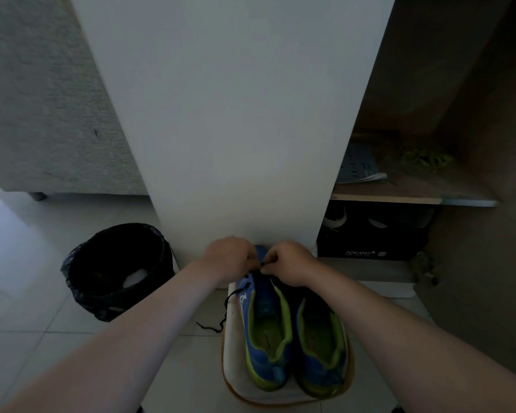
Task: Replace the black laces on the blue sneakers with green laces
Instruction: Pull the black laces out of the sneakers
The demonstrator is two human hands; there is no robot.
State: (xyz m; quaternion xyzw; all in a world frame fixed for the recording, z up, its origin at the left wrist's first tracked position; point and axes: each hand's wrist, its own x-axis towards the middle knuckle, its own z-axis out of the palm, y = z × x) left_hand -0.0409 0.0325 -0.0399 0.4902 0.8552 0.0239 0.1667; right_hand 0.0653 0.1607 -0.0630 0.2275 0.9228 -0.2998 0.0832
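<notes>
Two blue sneakers with lime-green lining stand side by side on a white stool (236,380), toes pointing away from me. My left hand (228,254) and my right hand (289,263) are both curled over the toe end of the left sneaker (265,323), each pinching the black lace (227,305). A loose end of that lace trails off the sneaker's left side down past the stool edge. The right sneaker (322,341) lies untouched. A tangle of green laces (426,159) rests on a cabinet shelf at the upper right.
A black-lined waste bin (116,269) stands on the tiled floor to the left. A white cabinet door (230,114) rises straight ahead. The open cabinet on the right holds a booklet (358,168) and a black shoe box (370,234).
</notes>
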